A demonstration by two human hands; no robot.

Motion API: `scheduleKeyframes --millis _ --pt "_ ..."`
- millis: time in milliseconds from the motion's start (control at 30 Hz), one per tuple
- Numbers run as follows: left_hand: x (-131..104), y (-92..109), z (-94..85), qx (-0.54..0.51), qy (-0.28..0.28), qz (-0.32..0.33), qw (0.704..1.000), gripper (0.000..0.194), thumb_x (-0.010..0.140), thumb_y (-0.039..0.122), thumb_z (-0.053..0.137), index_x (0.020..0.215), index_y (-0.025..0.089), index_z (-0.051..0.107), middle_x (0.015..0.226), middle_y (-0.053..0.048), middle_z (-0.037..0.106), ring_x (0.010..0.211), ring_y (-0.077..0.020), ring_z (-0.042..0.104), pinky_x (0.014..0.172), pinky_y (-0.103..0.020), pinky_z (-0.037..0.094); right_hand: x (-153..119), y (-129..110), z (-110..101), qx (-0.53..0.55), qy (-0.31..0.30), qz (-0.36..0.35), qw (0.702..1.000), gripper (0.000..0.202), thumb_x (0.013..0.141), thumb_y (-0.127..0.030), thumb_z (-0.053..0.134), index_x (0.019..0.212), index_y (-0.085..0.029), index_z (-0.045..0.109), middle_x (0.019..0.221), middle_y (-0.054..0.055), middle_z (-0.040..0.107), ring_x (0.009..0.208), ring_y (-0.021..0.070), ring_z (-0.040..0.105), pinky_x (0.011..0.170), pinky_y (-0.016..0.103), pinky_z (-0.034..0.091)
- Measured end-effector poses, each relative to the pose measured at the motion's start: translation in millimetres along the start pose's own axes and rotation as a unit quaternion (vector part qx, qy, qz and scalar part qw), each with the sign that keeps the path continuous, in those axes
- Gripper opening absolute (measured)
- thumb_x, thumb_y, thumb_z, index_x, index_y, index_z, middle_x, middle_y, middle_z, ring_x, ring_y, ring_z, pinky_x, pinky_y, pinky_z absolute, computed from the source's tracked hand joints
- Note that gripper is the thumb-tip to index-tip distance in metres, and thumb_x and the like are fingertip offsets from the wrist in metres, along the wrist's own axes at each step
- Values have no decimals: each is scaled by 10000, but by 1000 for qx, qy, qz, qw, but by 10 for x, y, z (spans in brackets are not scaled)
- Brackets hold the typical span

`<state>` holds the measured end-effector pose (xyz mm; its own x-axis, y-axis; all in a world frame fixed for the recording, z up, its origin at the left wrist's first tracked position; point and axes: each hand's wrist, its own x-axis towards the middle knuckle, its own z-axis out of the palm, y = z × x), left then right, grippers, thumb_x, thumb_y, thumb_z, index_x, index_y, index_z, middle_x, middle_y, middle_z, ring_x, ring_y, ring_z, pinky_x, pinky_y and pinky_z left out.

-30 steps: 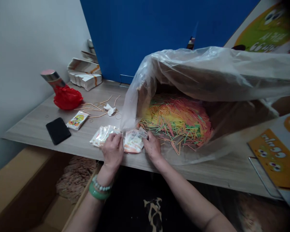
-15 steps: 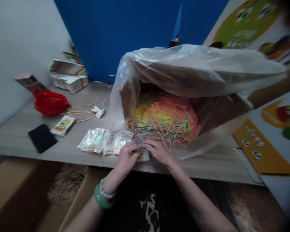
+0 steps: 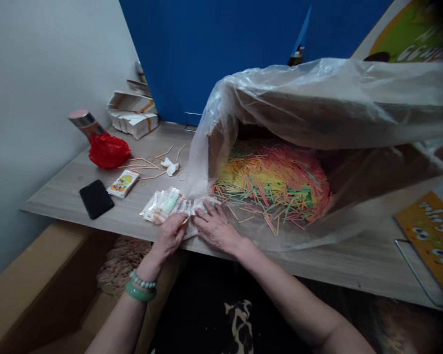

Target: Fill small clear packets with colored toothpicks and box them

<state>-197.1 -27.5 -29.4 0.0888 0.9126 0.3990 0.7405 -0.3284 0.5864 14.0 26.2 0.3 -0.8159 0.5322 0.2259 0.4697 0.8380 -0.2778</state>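
Small clear plastic packets (image 3: 162, 204) with printed labels and coloured contents lie in a row at the table's front edge. My left hand (image 3: 172, 233) is closed at the front of the row, its thumb and fingers pinching the edge of one packet. Fingers spread and lying flat, my right hand (image 3: 218, 227) rests on the packets at the right end, partly covering them. Just beyond it, a heap of thin coloured sticks (image 3: 269, 182) in pink, yellow and green spills from a carton lined with a clear plastic bag (image 3: 221, 103).
Left on the table (image 3: 55, 196) are a black phone (image 3: 96, 199), a stack of cards (image 3: 123, 183), a red plastic bag (image 3: 109, 151) around a cylinder and crumpled tissue (image 3: 170, 166). White card bundles (image 3: 133, 120) stand behind. An open cardboard box (image 3: 40, 260) sits below.
The view has swung left. Both hands have moved left along the table to the row of packets. My right hand has gone from closed fingers to spread flat.
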Motion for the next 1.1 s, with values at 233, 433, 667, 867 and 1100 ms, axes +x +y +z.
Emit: scheduleKeyframes --millis 233,433,667,867,1100 --pt "88 -93 -279 19 -5 -20 1000 212 913 269 485 979 183 667 955 -104 725 951 -230 680 887 -371 545 -37 151 78 21 -31 -18 999 329 1024 -347 422 1283 -256 604 1439 46 551 1464 290 295 1216 571 108" --pt "89 324 28 -74 7 -144 987 251 885 347 484 907 189 677 1076 -117 738 994 -246 688 912 -391 536 -108 179 -18 49 -20 -22 998 321 945 -322 568 1251 -252 637 1484 43 517 1505 280 213 1213 596 15" --pt "205 520 555 -182 15 -242 953 322 769 439 558 869 191 735 1314 -142 654 1310 -348 528 1104 -531 404 -555 451 -204 45 119 27 992 249 980 -256 482 1130 -193 671 1311 83 641 1311 189 497 1119 394 391" --pt "263 580 556 -99 104 -238 961 333 826 448 555 918 177 725 1320 -166 630 1248 -367 563 1073 -574 418 -802 1180 -957 -143 207 357 900 331 985 -196 387 1133 -142 677 1130 148 701 1088 267 599 971 436 458" --pt "554 903 548 7 -132 129 983 206 879 156 450 843 199 648 1213 -127 702 1154 -259 643 1021 -460 482 -277 1841 -1525 -199 -103 534 815 304 899 -119 499 1084 -60 734 1070 224 728 1064 306 671 870 374 502"
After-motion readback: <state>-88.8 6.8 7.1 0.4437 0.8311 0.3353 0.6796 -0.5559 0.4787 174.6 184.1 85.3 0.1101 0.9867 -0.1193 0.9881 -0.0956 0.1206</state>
